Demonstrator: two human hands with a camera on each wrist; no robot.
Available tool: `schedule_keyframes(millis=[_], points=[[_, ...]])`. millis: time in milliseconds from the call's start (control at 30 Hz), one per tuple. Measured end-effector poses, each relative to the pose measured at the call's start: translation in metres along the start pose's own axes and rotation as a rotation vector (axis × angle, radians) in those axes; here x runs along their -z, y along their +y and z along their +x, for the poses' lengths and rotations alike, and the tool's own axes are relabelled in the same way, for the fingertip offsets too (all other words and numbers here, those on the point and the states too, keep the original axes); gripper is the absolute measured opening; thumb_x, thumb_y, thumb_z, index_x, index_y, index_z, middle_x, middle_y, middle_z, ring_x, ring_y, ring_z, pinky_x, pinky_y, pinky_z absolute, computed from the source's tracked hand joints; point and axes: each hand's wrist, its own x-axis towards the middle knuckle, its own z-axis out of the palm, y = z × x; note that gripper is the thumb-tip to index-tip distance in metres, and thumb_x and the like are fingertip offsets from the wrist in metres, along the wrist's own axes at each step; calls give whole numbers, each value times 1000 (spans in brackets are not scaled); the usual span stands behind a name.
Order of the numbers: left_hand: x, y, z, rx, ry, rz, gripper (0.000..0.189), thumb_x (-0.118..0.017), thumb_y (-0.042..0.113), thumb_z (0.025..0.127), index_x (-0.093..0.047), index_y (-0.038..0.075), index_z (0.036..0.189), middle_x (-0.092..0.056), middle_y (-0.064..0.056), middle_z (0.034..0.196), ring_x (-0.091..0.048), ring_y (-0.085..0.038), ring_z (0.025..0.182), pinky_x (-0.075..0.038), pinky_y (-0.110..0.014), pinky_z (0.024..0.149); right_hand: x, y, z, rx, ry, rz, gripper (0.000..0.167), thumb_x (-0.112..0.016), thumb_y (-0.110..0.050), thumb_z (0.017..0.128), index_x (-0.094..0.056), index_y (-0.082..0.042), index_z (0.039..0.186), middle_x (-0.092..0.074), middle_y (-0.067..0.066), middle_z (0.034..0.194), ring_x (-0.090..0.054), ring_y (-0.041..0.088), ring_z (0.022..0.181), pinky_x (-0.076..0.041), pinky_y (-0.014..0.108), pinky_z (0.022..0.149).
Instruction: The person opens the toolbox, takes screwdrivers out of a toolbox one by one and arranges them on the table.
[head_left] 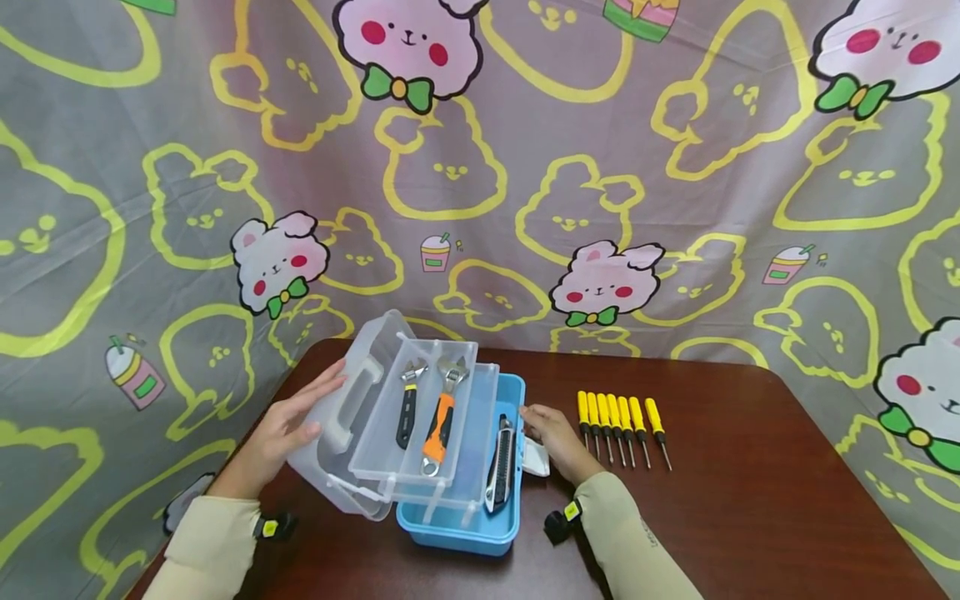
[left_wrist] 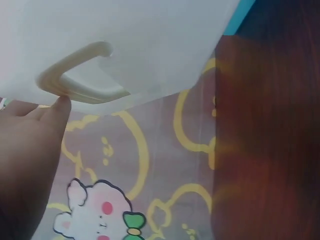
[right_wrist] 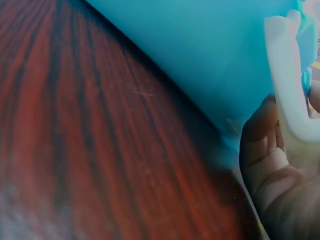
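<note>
A blue toolbox [head_left: 457, 542] stands on the table with its clear lid [head_left: 375, 333] swung up to the left. My left hand [head_left: 288, 421] rests on the outside of that lid, fingers extended, and one fingertip meets the handle [left_wrist: 80, 60] in the left wrist view. At the box's right side my right hand [head_left: 558, 437] grips the rim with curled fingers, beside a white latch flap [right_wrist: 285, 70] that hangs outward. The raised clear tray [head_left: 382, 467] carries a black adjustable wrench [head_left: 407, 412] and an orange-handled one [head_left: 441, 425]. Inside the blue base lies a utility knife [head_left: 501, 467].
Several yellow-handled screwdrivers [head_left: 615, 421] lie in a row right of the box. The brown table [head_left: 750, 500] reaches back to a patterned cloth [head_left: 510, 192] hanging behind and at the left.
</note>
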Motion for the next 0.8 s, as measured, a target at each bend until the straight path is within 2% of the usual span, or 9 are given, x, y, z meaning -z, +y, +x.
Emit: schedule_keyframes(millis=[67, 167, 267, 367, 467, 533, 633, 700, 800], points=[[-1, 3, 2, 4, -40, 2, 60, -56, 12, 91, -41, 7, 148, -20, -11, 160, -28, -17, 141, -41, -37, 98, 2, -1, 0, -16, 3, -34, 39, -52, -42, 100, -61, -4, 93, -56, 8, 88, -54, 25, 84, -45, 37, 78], [-4, 8, 5, 28, -83, -27, 69, -65, 24, 89, -36, 11, 151, -12, -7, 162, -23, -17, 141, -37, -59, 97, 4, -2, 0, -52, -7, -106, 43, -49, -46, 101, -61, -4, 98, -57, 10, 92, -54, 26, 89, -45, 39, 82], [-9, 14, 7, 49, -114, -56, 82, -73, 26, 83, -32, 15, 153, -7, -4, 162, -19, -18, 141, -31, -73, 92, 7, -4, -2, -94, -32, -199, 53, -47, -53, 99, -65, -4, 107, -60, 11, 101, -55, 26, 95, -46, 40, 84], [-12, 20, 7, 57, -135, -61, 92, -80, 19, 76, -31, 16, 154, -5, -2, 163, -18, -19, 140, -37, -67, 92, 10, -3, -4, -128, -82, -265, 66, -47, -59, 96, -61, -2, 125, -60, 13, 118, -56, 25, 102, -51, 40, 81], [-15, 24, 5, 73, -146, -18, 97, -83, 13, 71, -33, 19, 153, -4, -1, 163, -20, -22, 138, -44, -53, 90, 12, -3, -6, -143, -147, -263, 73, -47, -60, 96, -54, 2, 135, -60, 15, 120, -60, 25, 98, -54, 40, 74], [-16, 27, 4, 99, -153, 15, 99, -85, 12, 70, -32, 22, 153, -4, 1, 162, -23, -27, 135, -46, -50, 88, 14, -4, -8, -151, -190, -244, 73, -47, -59, 96, -55, 3, 133, -63, 14, 111, -62, 24, 89, -56, 39, 70], [-17, 32, 5, 143, -164, 55, 102, -87, 16, 69, -30, 27, 153, -4, 5, 162, -27, -33, 129, -47, -53, 84, 17, -7, -12, -148, -250, -216, 69, -48, -57, 97, -58, 4, 127, -64, 12, 97, -64, 22, 79, -56, 39, 66], [-19, 35, 8, 159, -165, 78, 102, -88, 20, 69, -29, 29, 153, -5, 6, 161, -30, -35, 126, -47, -56, 82, 20, -10, -14, -143, -277, -212, 64, -49, -55, 97, -61, 3, 121, -64, 11, 94, -63, 21, 76, -56, 39, 66], [-23, 40, 13, 150, -161, 137, 102, -90, 26, 67, -32, 29, 152, -9, 6, 161, -30, -34, 128, -47, -58, 83, 26, -12, -17, -139, -306, -199, 55, -53, -49, 98, -64, 2, 115, -65, 11, 93, -64, 22, 76, -56, 39, 66]])
